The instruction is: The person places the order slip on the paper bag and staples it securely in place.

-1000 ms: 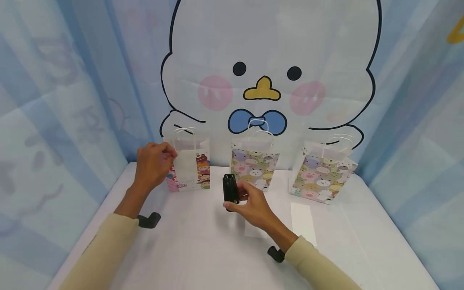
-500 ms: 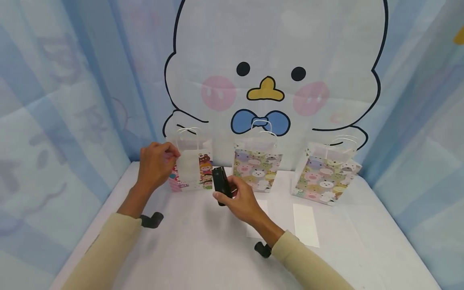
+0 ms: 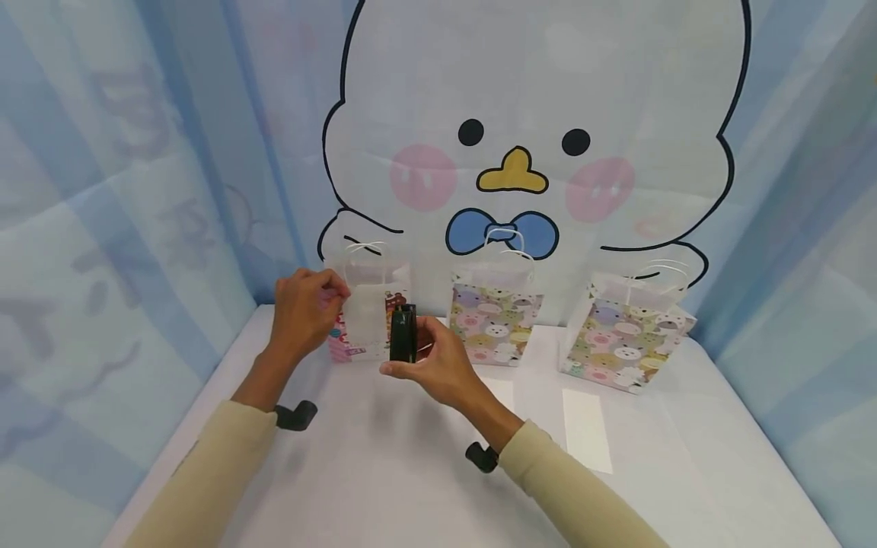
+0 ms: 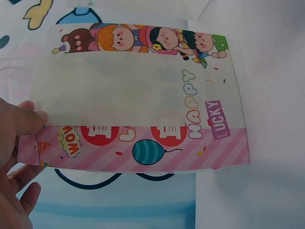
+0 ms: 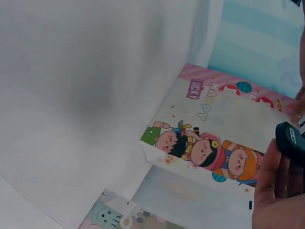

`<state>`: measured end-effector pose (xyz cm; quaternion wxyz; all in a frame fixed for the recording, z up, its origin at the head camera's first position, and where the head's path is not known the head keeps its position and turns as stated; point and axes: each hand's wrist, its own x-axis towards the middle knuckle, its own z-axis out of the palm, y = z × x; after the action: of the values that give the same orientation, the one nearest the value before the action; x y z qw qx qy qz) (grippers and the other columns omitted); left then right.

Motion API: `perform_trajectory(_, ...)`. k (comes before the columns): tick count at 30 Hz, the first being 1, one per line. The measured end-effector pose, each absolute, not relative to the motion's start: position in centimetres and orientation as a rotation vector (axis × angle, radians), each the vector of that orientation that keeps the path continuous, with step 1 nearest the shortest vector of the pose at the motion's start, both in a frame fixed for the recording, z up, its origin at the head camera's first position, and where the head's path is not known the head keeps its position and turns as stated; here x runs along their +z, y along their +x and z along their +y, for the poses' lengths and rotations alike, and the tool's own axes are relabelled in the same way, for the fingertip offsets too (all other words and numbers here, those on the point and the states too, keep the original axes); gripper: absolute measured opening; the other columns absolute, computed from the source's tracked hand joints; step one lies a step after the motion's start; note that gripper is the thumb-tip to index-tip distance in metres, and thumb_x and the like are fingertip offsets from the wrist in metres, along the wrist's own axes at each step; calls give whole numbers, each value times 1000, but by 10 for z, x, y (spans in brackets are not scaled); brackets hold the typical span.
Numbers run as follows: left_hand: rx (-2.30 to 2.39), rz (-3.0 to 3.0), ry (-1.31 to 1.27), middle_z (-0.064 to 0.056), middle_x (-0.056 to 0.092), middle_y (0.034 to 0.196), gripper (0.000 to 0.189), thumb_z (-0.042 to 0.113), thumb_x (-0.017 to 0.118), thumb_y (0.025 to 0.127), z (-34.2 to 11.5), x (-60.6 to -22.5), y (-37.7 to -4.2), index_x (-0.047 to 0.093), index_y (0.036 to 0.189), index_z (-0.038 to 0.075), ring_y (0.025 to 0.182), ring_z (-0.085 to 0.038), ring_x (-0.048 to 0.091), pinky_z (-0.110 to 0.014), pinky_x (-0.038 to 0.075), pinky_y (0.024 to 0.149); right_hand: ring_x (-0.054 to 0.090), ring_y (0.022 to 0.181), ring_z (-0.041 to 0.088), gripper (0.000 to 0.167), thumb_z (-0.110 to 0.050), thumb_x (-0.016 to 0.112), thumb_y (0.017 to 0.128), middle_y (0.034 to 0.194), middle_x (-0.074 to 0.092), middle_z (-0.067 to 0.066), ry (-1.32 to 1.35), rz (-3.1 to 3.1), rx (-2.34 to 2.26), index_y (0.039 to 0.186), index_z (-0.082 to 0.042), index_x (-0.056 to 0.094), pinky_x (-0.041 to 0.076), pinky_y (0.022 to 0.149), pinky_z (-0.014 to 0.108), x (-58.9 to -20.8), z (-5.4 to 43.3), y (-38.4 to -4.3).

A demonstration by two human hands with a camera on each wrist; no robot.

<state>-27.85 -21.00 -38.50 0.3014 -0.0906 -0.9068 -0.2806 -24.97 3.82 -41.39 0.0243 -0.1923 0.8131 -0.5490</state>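
Observation:
At the back left stands a paper gift bag (image 3: 340, 348) with cartoon children and pink stripes. A blank cream paper slip (image 4: 109, 88) lies flat over its front. My left hand (image 3: 306, 313) pinches the slip and the bag's upper edge between thumb and fingers; the thumb (image 4: 31, 119) lies on the slip's end in the left wrist view. In my right hand (image 3: 445, 361) I grip a black stapler (image 3: 403, 335), held upright just in front of the bag's right side. Only the stapler's dark end (image 5: 289, 138) shows in the right wrist view.
Two animal-print gift bags, one in the middle (image 3: 489, 323) and one at the right (image 3: 620, 342), stand along the back curtain. Two white paper slips lie before them, a partly covered one (image 3: 499, 392) and a right one (image 3: 587, 430), on the white table (image 3: 384, 472).
My right hand has carried the stapler left and up, from before the middle bag to the left bag's front. The left hand keeps its hold on the slip and bag.

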Motion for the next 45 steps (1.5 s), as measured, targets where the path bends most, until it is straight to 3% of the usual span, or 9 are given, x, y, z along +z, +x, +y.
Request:
perform_trajectory(10, -751, -2437, -239, -18, 81, 102, 4, 5, 77, 94, -207, -382, -278, 74, 97, 3, 110, -38, 62, -61, 39, 102, 70, 110, 24, 59, -23, 89, 88, 121, 71, 7, -808, 2545, -1734, 137, -13, 57, 58, 104, 48, -388, 21, -270)
perform_trajectory(17, -746, -2446, -223, -18, 81, 102, 4, 3, 77, 93, -208, -381, -276, 74, 96, 4, 110, -38, 61, -61, 38, 103, 72, 110, 23, 56, -17, 88, 88, 120, 70, 8, -921, 2530, -1768, 135, -13, 56, 59, 103, 39, -367, 6, -286)
perform_trajectory(21, -745, -2456, -214, -18, 81, 103, 4, 4, 77, 94, -209, -381, -276, 74, 97, 4, 111, -38, 61, -60, 38, 104, 72, 114, 24, 57, -15, 87, 88, 123, 69, 8, -990, 2532, -1747, 135, -12, 55, 58, 104, 42, -358, -5, -294)
perform_trajectory(27, -745, -2447, -203, -16, 81, 101, 4, 7, 77, 95, -210, -382, -277, 75, 97, 4, 111, -37, 61, -58, 39, 102, 68, 122, 23, 58, -17, 87, 89, 125, 69, 7, -1073, 2587, -1674, 137, -13, 55, 52, 114, 42, -351, -16, -304)
perform_trajectory(33, -729, -2429, -220, -15, 81, 99, 3, 6, 78, 94, -208, -382, -278, 76, 97, 5, 110, -36, 62, -56, 40, 98, 68, 123, 21, 61, -20, 88, 87, 129, 70, 6, -1110, 2621, -1607, 138, -13, 55, 52, 113, 36, -350, -20, -312)
perform_trajectory(45, -721, -2400, -216, -15, 81, 97, 2, 6, 76, 96, -208, -383, -279, 78, 95, 6, 106, -35, 62, -58, 40, 101, 67, 124, 25, 60, -22, 84, 92, 132, 68, 7, -1106, 2639, -1502, 141, -14, 50, 50, 115, 48, -351, -22, -318)
